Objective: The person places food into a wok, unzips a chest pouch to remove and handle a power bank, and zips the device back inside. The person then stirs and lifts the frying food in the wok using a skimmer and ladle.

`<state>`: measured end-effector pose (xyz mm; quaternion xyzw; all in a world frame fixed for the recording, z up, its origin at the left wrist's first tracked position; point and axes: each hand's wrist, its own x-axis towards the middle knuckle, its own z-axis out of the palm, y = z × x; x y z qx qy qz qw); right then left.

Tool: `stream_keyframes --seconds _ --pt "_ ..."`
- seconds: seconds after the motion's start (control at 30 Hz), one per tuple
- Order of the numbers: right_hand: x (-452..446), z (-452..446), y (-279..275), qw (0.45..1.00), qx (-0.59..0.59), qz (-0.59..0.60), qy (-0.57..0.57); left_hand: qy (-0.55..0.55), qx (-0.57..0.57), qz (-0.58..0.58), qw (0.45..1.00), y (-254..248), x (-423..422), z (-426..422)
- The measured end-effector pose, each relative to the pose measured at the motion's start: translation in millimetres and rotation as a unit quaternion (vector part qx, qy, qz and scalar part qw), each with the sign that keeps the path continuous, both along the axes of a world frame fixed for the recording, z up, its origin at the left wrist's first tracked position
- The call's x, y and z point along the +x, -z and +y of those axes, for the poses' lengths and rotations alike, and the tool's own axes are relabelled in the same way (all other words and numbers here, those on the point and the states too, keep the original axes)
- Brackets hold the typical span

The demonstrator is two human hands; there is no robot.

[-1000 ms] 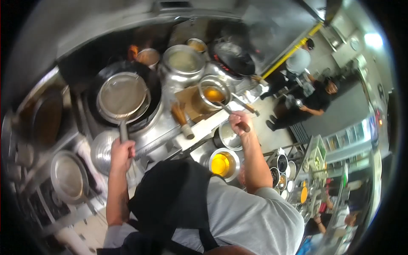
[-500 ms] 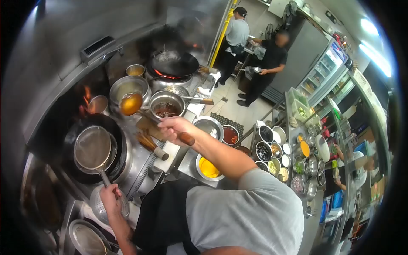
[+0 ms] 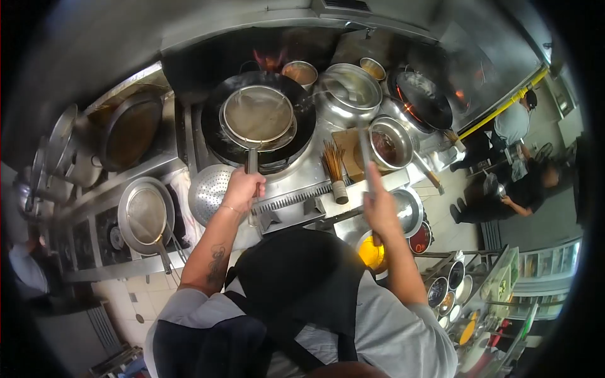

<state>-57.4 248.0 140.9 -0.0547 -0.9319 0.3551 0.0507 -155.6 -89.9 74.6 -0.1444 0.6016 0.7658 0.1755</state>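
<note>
My left hand (image 3: 244, 189) is closed around the handle of a round fine-mesh strainer (image 3: 258, 113). The strainer sits over a black wok (image 3: 211, 135) on the stove, with another round rim showing beneath it. My right hand (image 3: 381, 211) grips a long-handled ladle (image 3: 364, 154); its shaft is blurred and reaches toward a large metal pot (image 3: 350, 82), where the bowl is hard to make out. A smaller saucepan (image 3: 391, 142) with dark liquid stands right of the shaft. Beside my left hand rests a perforated skimmer (image 3: 211, 195).
A bamboo brush (image 3: 334, 173) lies at the stove's front. Flames (image 3: 270, 60) rise behind the wok. Another wok (image 3: 425, 101) is at the right. A bowl of yellow liquid (image 3: 372, 252) is near my right forearm. A second strainer (image 3: 146, 217) lies left. Two people stand far right.
My view has swung left. The ladle, earlier showing golden liquid above the pots, now points farther into the large pot and is blurred. My left hand still holds the strainer over the wok.
</note>
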Motion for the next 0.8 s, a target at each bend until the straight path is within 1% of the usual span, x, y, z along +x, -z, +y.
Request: stream_keyframes --seconds 0.07,0.1,0.13,0.17,0.2,0.23,0.27,0.3,0.33,0.37,0.4,0.43,0.47,0.5,0.53,0.57,0.6,0.67,0.7,0.73,0.8 --pt "21 38 -28 0.996 0.079 -0.031 0.023 0.006 0.006 -0.002 1.0 -2 6 -5" --pt "24 61 -31 0.993 0.096 -0.057 0.044 0.0 -0.011 0.008 1.0 -7 8 -7" --pt "30 84 -29 0.987 0.112 -0.089 0.069 -0.004 -0.029 0.014 0.999 -11 12 -8" --pt "30 108 -17 0.991 0.116 -0.043 0.054 0.002 -0.013 0.014 1.0 -14 16 -8" --pt "26 112 -28 0.987 0.115 -0.091 0.07 0.007 0.0 0.019 1.0 -20 14 -9" --pt "17 124 -25 0.985 0.114 -0.111 0.065 0.001 0.01 0.03 1.0 -25 14 -9" --pt "9 137 -12 0.983 0.113 -0.134 0.057 0.008 0.015 0.029 0.999 -30 15 -8" --pt "-4 151 10 0.983 0.117 -0.131 0.062 -0.003 0.021 0.046 0.999 -37 14 -8" --pt "-16 164 37 0.978 0.161 -0.13 0.041 -0.016 0.027 0.062 0.998 -44 16 -9" --pt "-25 174 47 0.97 0.206 -0.128 0.02 -0.011 0.03 0.071 0.997 -52 18 -9" --pt "-33 172 43 0.969 0.208 -0.128 0.026 -0.007 0.034 0.071 0.997 -57 20 -8" --pt "-46 161 40 0.976 0.093 -0.183 0.073 -0.017 0.03 0.081 0.996 -61 21 -7" --pt "-56 158 35 0.965 -0.025 -0.233 0.119 -0.027 0.027 0.09 0.995 -65 22 -7" --pt "-65 178 51 0.965 -0.023 -0.231 0.124 -0.027 0.034 0.09 0.995 -67 23 -7" --pt "-76 208 80 0.85 -0.406 -0.296 0.159 -0.023 0.038 0.094 0.995 -65 24 -7" --pt "-82 227 96 0.594 -0.724 -0.31 0.163 -0.018 0.031 0.094 0.995 -63 25 -10" --pt "-80 223 87 0.597 -0.724 -0.305 0.164 -0.013 0.025 0.093 0.995 -61 26 -13" --pt "-69 191 64 0.514 -0.805 -0.202 0.218 -0.009 0.026 0.074 0.997 -48 29 -18" --pt "-63 187 67 0.502 -0.828 -0.17 0.186 -0.004 0.03 0.066 0.997 -39 29 -20" --pt "-63 184 65 0.505 -0.826 -0.171 0.181 -0.004 0.035 0.063 0.997 -33 27 -23" --pt "-49 178 60 0.498 -0.843 -0.132 0.151 -0.001 0.022 0.048 0.999 -24 32 -29"
